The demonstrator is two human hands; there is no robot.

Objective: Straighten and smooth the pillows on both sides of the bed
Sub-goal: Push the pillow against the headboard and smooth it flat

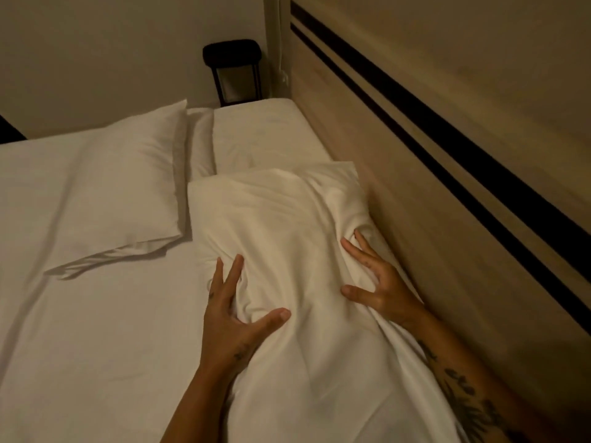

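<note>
Head view. The near pillow (287, 251) lies at the centre of the frame, running from 6 o'clock up toward 12 o'clock, its long right edge close against the headboard (431, 193) at 3 o'clock. The left hand (233, 308) sits on its lower left part, fingers spread and thumb pinched inward, gathering a fold of the case; the right hand (377, 282) presses the right edge with fingers spread and curled into the cloth, holding a bunched ridge rather than a firm fistful. The far pillow (121, 187), at 10 o'clock, lies at a slant on the bed (80, 346), well apart from the headboard, its loose case flap trailing toward 8 o'clock. By this evidence the task appears to be in its early part: the near pillow is deeply creased and the far one is neither squared nor smoothed. Both cases are white, thin, faintly glossy cloth over soft filling. The headboard is pale wood grain with two dark stripes. A dark lamp (233, 71) stands at 12 o'clock.
</note>
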